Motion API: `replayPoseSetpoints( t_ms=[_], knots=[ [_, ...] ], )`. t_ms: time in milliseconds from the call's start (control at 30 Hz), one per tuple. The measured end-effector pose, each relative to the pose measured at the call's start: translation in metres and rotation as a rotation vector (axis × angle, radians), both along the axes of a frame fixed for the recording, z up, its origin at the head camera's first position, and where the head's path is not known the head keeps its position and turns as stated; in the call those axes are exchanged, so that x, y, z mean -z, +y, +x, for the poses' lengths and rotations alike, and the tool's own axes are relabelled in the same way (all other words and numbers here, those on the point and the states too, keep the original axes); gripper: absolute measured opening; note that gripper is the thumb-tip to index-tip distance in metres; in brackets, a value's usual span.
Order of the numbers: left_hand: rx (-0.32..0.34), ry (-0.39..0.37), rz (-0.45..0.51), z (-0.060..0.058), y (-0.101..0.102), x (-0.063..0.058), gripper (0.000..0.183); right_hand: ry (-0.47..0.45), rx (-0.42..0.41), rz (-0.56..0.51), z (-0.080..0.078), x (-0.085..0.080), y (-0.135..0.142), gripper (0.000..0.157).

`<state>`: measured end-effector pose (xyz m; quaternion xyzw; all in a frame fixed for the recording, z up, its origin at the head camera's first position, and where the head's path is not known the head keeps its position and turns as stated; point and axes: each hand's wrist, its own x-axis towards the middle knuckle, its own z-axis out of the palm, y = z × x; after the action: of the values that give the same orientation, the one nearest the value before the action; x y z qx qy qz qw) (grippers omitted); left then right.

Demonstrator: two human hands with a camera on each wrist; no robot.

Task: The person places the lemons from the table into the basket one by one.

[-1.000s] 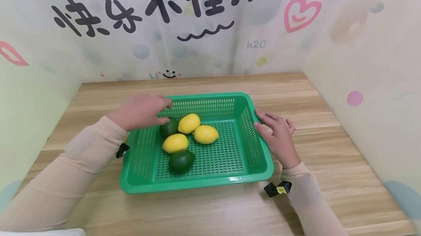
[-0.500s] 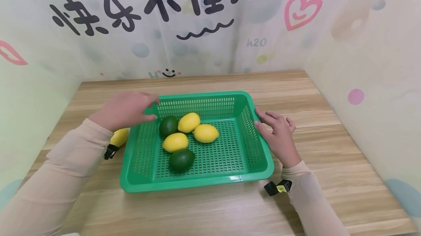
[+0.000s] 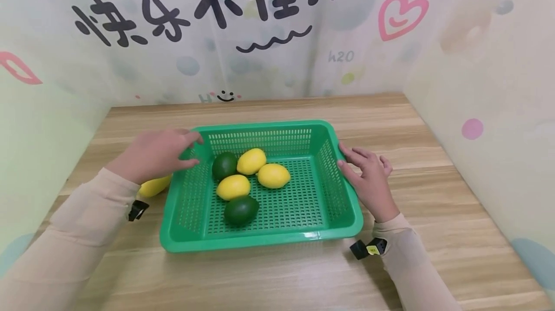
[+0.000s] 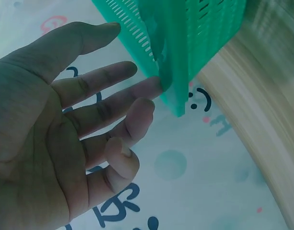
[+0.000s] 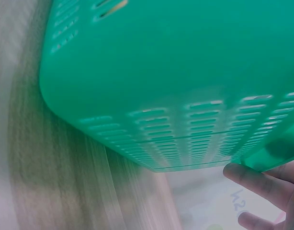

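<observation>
A green plastic basket [image 3: 260, 241] with slotted walls stands on the table. Inside lie three lemons [image 3: 274, 176] and two dark green avocados [image 3: 241, 210], grouped toward its left half. My left hand [image 3: 156, 153] hovers at the basket's left back corner, thumb and fingers spread apart and nothing between them. In the left wrist view its palm faces the camera, the fingers loosely bent near the green rim. My right hand [image 3: 368, 181] holds the basket's right rim, thumb over the edge; in the right wrist view fingertips [image 5: 240, 173] show just under the rim.
A yellow fruit [image 3: 154, 186] lies on the wooden table [image 3: 277, 282] outside the basket's left wall, partly covered by my left wrist. A printed wall sheet [image 3: 277, 70] rises behind the table, with side walls at left and right.
My left hand has drawn back leftward from above the rear avocado to the basket's left corner. The yellow fruit outside has come into fuller view. The right hand has stayed at the rim.
</observation>
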<state>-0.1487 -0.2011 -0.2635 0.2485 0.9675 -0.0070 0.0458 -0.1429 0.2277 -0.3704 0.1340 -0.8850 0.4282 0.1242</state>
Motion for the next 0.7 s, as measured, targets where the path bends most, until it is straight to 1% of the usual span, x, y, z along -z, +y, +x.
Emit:
replayPoseSetpoints(
  t_ms=[133, 233, 367, 533, 700],
  knots=[
    [-0.041, 0.017, 0.010, 0.004, -0.009, 0.003, 0.046, 0.001, 0.000, -0.001, 0.001, 0.000, 0.001, 0.044],
    [-0.055, 0.021, 0.026, 0.007, -0.019, 0.006, 0.046, 0.000, 0.002, -0.002, 0.001, 0.001, 0.001, 0.044],
    [-0.079, 0.007, 0.052, 0.011, -0.030, 0.009, 0.043, 0.002, 0.003, -0.004, 0.000, 0.001, 0.001, 0.044],
    [-0.140, -0.022, 0.062, 0.017, -0.038, 0.011, 0.041, 0.006, 0.000, -0.006, 0.000, 0.002, 0.001, 0.044],
    [-0.156, -0.026, 0.056, 0.019, -0.047, 0.015, 0.040, 0.005, 0.001, -0.009, 0.001, 0.001, 0.001, 0.043]
  ],
)
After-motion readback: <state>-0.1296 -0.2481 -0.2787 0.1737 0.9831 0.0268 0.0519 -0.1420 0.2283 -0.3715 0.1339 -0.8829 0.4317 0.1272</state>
